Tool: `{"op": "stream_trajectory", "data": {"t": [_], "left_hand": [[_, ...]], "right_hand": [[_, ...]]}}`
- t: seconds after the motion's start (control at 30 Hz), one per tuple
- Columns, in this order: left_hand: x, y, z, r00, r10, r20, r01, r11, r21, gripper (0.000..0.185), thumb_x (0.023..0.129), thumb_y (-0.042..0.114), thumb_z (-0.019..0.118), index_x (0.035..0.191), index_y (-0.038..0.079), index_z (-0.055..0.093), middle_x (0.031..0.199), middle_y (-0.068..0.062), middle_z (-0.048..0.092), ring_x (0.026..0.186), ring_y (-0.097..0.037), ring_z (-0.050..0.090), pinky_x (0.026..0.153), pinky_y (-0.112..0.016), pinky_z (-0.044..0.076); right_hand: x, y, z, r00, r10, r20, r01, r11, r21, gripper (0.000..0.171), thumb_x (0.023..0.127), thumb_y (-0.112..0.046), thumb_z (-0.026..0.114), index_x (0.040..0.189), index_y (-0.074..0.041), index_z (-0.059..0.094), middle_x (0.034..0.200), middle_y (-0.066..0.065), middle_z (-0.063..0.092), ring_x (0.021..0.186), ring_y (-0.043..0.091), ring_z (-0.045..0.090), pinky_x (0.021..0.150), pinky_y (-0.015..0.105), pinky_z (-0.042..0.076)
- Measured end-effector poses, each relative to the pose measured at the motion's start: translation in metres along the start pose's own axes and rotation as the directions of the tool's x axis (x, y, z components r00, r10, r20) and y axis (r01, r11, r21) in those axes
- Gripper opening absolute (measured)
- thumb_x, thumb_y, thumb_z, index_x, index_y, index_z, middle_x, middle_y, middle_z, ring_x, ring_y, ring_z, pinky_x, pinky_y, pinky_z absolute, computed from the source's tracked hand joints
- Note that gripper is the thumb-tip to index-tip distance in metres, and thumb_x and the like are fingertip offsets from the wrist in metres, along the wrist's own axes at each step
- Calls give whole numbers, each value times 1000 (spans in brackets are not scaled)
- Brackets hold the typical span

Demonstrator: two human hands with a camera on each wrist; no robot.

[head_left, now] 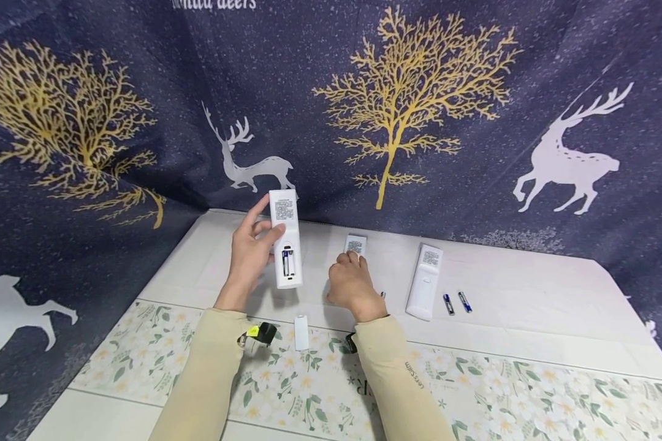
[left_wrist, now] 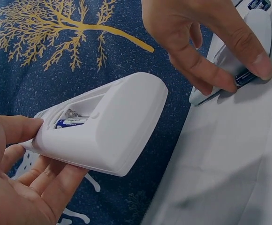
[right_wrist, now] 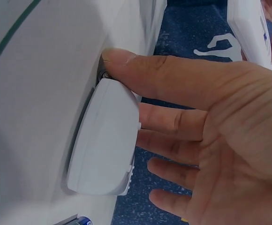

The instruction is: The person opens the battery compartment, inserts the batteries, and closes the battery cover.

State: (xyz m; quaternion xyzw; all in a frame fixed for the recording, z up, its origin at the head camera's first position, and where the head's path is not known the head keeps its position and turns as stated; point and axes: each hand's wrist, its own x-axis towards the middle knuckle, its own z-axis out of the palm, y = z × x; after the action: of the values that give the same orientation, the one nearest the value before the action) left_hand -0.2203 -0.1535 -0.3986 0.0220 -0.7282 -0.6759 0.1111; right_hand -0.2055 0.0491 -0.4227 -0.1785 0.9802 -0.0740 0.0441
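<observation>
White remote (head_left: 292,237) is up above the table (head_left: 529,294), gripped by the left hand (head_left: 246,248) (I see one seated battery (left_wrist: 71,123) inside); the right hand (head_left: 355,285) pinches a loose battery (left_wrist: 245,78) beside a second remote (head_left: 357,242).

Tabletop workspace (head_left: 529,288): deer-print curtain (head_left: 287,73), floral table cover (head_left: 502,383).

Head camera: high, wide, facing forward-down over white tabletop (head_left: 529,288) to navy deer-printed cloth (head_left: 287,67). Left-wrist camera: close on raised white plastic remote (left_wrist: 122,126), rolled sideways. Right-wrist camera: close on bare right hand (right_wrist: 220,122), also rolled. Wrist views share remote, hand.
</observation>
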Motion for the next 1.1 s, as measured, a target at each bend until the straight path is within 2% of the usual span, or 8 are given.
{"op": "stream_trajectory", "data": {"t": [0.2,0.33,0.43,0.57,0.8,1.1], "left_hand": [[0,1,1,1000,-6,6,6,1000,-17,67,103,11,69,160,39,48,118,-14,70,81,-18,72,65,-38,63],[-1,1,0,1000,-2,8,2,1000,-21,67,104,11,69,160,39,48,119,-14,70,84,-19,72,67,-39,64],[-1,1,0,1000,4,8,-3,1000,-16,67,104,11,68,160,39,47,120,-14,70,86,-19,73,68,-40,64],[0,0,0,1000,8,7,-8,1000,-10,67,104,11,68,160,39,47,119,-14,70,86,-20,72,67,-39,64],[-1,1,0,1000,5,4,-5,1000,-11,67,104,11,69,160,39,47,117,-13,70,83,-19,72,64,-36,62],[-1,2,-1,1000,4,6,-4,1000,-20,66,104,11,69,160,39,48,119,-13,70,83,-18,72,63,-34,62]], "right_hand": [[1,0,0,999,-33,-41,33,999,23,37,79,-7,88,113,1,76,131,18,64,128,37,49,120,53,35],[3,1,3,990,-104,-96,109,993,46,32,76,-2,87,106,-6,77,114,13,69,110,33,58,108,49,47],[5,1,5,986,-132,-101,140,987,79,31,75,2,86,103,-9,78,105,10,73,101,31,64,97,48,53],[6,1,7,988,-129,-80,139,982,129,32,78,5,83,105,-10,80,105,7,78,102,31,71,95,51,54],[8,2,10,990,-121,-72,132,978,162,23,83,0,83,103,-11,79,103,4,79,99,27,73,95,50,52],[8,3,10,980,-135,-146,161,970,181,17,82,0,78,94,-9,72,91,7,74,91,27,67,86,47,55]]}}
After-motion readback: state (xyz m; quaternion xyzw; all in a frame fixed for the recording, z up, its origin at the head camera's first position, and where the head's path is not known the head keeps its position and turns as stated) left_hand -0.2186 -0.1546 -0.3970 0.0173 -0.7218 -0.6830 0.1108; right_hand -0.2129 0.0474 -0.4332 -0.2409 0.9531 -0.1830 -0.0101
